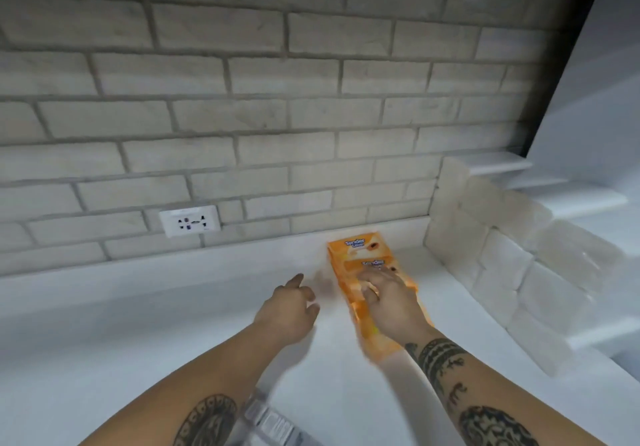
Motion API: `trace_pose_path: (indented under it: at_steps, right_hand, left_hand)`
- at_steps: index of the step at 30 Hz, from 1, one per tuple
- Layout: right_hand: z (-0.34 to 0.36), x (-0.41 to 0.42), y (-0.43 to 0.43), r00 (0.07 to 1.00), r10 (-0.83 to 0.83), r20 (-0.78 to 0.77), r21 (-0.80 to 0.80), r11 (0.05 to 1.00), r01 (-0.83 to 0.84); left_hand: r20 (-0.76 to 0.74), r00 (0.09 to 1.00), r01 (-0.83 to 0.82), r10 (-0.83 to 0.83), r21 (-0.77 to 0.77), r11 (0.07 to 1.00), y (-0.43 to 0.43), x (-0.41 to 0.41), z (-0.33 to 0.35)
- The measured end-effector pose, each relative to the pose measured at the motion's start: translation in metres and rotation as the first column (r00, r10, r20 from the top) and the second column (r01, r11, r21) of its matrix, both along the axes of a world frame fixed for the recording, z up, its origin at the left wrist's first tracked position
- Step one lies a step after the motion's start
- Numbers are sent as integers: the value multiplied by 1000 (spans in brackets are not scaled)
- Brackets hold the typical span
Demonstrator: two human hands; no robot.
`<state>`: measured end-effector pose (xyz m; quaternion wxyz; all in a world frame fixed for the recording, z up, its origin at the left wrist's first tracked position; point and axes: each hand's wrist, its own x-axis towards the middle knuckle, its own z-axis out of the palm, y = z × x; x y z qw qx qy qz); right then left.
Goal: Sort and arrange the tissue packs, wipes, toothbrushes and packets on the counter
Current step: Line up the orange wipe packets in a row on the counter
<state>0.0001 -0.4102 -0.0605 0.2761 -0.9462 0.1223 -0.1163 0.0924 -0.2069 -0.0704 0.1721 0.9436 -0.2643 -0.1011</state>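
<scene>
Orange wipes packs lie in a row on the white counter (173, 307), running from the back wall toward me. The farthest orange pack (356, 248) shows blue lettering. My right hand (388, 303) rests on top of the nearer orange packs (360, 310), fingers spread and slightly bent over them. My left hand (291, 303) hovers just left of the row, fingers loosely curled, holding nothing. A blurred white packet with dark print (270, 421) lies at the front edge between my forearms.
A brick wall runs along the back with a white power socket (189, 220). A low brick partition (512, 265) closes the counter on the right, with white shelves (588, 199) behind it.
</scene>
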Motion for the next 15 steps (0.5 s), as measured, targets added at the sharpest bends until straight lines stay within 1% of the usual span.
trace_pose_path:
  at_steps: [4,8,12,14,15]
  right_hand:
    - [-3,-20,54,1000,30,6,41,999,-30]
    - [-16,-53,132,996,93,-3,105,990,-92]
    - [-23,-92,206,979,168,-114,67,985,-161]
    - [-28,-108,235,980,140,-143,35,990,-137]
    - [-31,-117,248,978,112,-175,17,994,-111]
  left_hand:
    - [-8,999,-32,32,-52,998,60,-17,-8]
    - [-53,996,-74,70,-78,994,135,-48,-22]
    - [-72,991,-116,110,-89,989,204,-86,-28]
    - [-65,992,-115,109,-95,989,232,-104,-30]
    - [-61,993,-104,100,-68,992,245,-114,-31]
